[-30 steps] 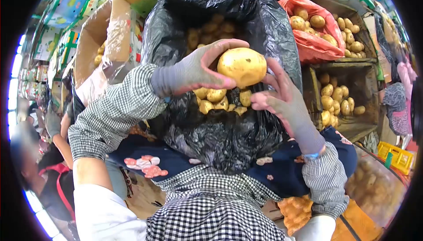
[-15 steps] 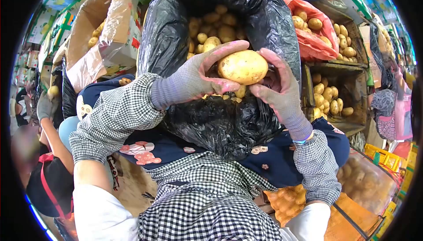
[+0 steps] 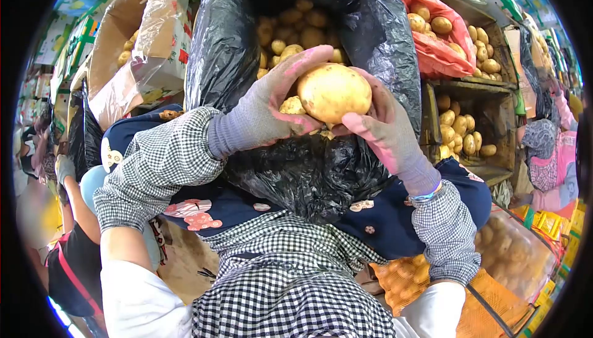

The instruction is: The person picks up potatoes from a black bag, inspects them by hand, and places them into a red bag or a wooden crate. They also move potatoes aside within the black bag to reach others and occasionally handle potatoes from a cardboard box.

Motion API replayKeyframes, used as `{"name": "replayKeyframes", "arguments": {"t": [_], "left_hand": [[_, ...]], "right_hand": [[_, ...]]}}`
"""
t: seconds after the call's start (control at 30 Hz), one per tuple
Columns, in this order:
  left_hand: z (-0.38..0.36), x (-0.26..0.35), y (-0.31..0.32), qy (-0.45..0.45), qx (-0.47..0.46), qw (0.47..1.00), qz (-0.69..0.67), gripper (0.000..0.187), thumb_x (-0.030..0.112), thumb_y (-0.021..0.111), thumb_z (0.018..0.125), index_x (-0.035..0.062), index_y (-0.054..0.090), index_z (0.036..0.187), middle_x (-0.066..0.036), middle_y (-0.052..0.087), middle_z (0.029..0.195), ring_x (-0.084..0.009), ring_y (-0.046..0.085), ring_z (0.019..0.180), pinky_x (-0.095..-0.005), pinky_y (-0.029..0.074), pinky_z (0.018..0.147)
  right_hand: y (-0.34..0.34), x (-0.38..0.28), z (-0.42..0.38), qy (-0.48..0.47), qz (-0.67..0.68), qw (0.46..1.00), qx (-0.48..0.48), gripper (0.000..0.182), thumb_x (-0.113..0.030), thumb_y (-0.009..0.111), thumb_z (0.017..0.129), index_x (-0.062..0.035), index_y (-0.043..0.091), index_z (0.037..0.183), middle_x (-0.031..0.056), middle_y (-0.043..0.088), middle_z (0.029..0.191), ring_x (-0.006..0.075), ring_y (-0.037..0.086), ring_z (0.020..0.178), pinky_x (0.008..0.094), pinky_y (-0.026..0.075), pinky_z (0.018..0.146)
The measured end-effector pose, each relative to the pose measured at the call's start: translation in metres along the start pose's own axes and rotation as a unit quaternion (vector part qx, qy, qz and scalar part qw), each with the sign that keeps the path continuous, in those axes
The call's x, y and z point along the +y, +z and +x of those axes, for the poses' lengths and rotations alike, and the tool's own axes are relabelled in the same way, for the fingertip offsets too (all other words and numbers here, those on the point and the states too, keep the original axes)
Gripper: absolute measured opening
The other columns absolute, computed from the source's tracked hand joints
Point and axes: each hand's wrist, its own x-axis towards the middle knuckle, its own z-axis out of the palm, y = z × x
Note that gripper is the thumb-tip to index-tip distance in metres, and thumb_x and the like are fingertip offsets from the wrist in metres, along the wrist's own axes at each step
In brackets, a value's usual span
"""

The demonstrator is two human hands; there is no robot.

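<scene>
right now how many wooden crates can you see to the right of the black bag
2: the upper crate, partly behind the red bag, and the lower crate, to the right of the right hand. More may be hidden.

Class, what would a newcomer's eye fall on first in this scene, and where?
First, the big yellow potato at the centre, held between the left hand and right hand. Next, the black plastic bag beneath, with other potatoes inside. Then the open red sack at the upper right.
</scene>
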Motion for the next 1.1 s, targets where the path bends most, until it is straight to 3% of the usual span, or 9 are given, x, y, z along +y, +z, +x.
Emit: {"name": "replayKeyframes", "arguments": {"t": [0.17, 0.23, 0.37, 0.5, 0.6, 0.63, 0.73, 0.93, 1.1], "left_hand": [[-0.001, 0.006, 0.006, -0.124, 0.030, 0.985, -0.116, 0.092, 0.024, 0.084, 0.073, 0.0095, 0.032, 0.148, -0.007, 0.046, 0.135, -0.0112, 0.053, 0.107, -0.0234, 0.048, 0.084], [-0.001, 0.007, 0.007, -0.128, 0.036, 0.983, -0.130, 0.092, 0.024, 0.084, 0.073, 0.0103, 0.032, 0.148, -0.005, 0.047, 0.133, -0.0068, 0.054, 0.094, -0.0192, 0.048, 0.072], [-0.005, 0.007, 0.008, -0.168, 0.031, 0.967, -0.187, 0.089, 0.029, 0.081, 0.077, 0.0112, 0.032, 0.148, -0.004, 0.048, 0.130, -0.0060, 0.052, 0.086, -0.0191, 0.046, 0.069], [-0.007, 0.003, 0.005, -0.190, 0.038, 0.953, -0.234, 0.086, 0.031, 0.079, 0.080, 0.0103, 0.031, 0.149, -0.003, 0.047, 0.132, -0.0078, 0.053, 0.091, -0.0215, 0.047, 0.076], [-0.003, 0.007, 0.007, -0.177, 0.024, 0.961, -0.211, 0.090, 0.026, 0.079, 0.080, 0.0059, 0.026, 0.149, -0.005, 0.040, 0.141, -0.0144, 0.045, 0.120, -0.0296, 0.040, 0.099], [-0.003, 0.008, 0.009, -0.173, 0.017, 0.964, -0.199, 0.092, 0.023, 0.079, 0.079, 0.0039, 0.024, 0.150, -0.007, 0.037, 0.145, -0.0174, 0.041, 0.132, -0.0333, 0.037, 0.109], [-0.002, 0.009, 0.010, -0.149, 0.019, 0.971, -0.185, 0.091, 0.023, 0.080, 0.078, 0.0047, 0.027, 0.149, -0.007, 0.037, 0.145, -0.0180, 0.041, 0.131, -0.0338, 0.038, 0.109], [-0.005, 0.002, 0.019, -0.115, 0.057, 0.950, -0.286, 0.076, 0.017, 0.083, 0.074, 0.0063, 0.039, 0.135, -0.012, 0.037, 0.145, -0.0228, 0.043, 0.131, -0.0377, 0.039, 0.109], [-0.003, -0.004, 0.022, 0.002, 0.076, 0.975, -0.209, 0.068, 0.005, 0.078, 0.074, 0.0084, 0.038, 0.128, -0.012, 0.036, 0.143, -0.0216, 0.042, 0.131, -0.0364, 0.039, 0.107]], "right_hand": [[-0.004, 0.002, -0.001, -0.054, 0.005, 0.998, 0.020, 0.090, -0.004, 0.082, 0.071, -0.0011, 0.030, 0.144, 0.0100, 0.046, 0.135, 0.0187, 0.049, 0.123, 0.0311, 0.044, 0.102], [-0.005, 0.004, -0.001, -0.043, 0.031, 0.998, 0.018, 0.089, -0.004, 0.082, 0.071, -0.0011, 0.030, 0.144, 0.0097, 0.046, 0.135, 0.0184, 0.048, 0.124, 0.0315, 0.043, 0.103], [-0.008, 0.006, -0.002, -0.029, 0.053, 0.998, 0.019, 0.088, -0.003, 0.081, 0.072, -0.0008, 0.030, 0.144, 0.0098, 0.046, 0.136, 0.0184, 0.048, 0.125, 0.0317, 0.042, 0.104], [-0.006, 0.009, -0.005, -0.104, -0.025, 0.994, 0.034, 0.077, 0.001, 0.074, 0.073, -0.0009, 0.037, 0.141, 0.0104, 0.048, 0.135, 0.0196, 0.048, 0.126, 0.0338, 0.039, 0.107], [-0.014, 0.018, -0.003, -0.288, -0.343, 0.892, 0.057, 0.069, 0.005, 0.068, 0.072, -0.0020, 0.045, 0.136, 0.0113, 0.050, 0.135, 0.0217, 0.048, 0.127, 0.0353, 0.035, 0.109], [-0.012, 0.019, -0.004, -0.277, -0.281, 0.916, 0.076, 0.066, 0.006, 0.065, 0.071, -0.0033, 0.048, 0.134, 0.0122, 0.051, 0.135, 0.0235, 0.047, 0.129, 0.0357, 0.032, 0.111], [-0.022, 0.015, -0.002, -0.300, -0.400, 0.865, 0.035, 0.074, -0.001, 0.071, 0.077, 0.0007, 0.036, 0.142, 0.0149, 0.048, 0.138, 0.0228, 0.044, 0.131, 0.0361, 0.031, 0.112], [-0.005, 0.019, -0.003, -0.271, -0.205, 0.940, 0.021, 0.075, -0.002, 0.072, 0.074, -0.0025, 0.039, 0.141, 0.0133, 0.040, 0.145, 0.0251, 0.037, 0.137, 0.0371, 0.030, 0.113], [-0.014, 0.018, -0.002, -0.272, -0.299, 0.914, -0.005, 0.086, -0.011, 0.078, 0.073, -0.0024, 0.033, 0.145, 0.0142, 0.035, 0.148, 0.0250, 0.033, 0.139, 0.0365, 0.030, 0.113]]}}
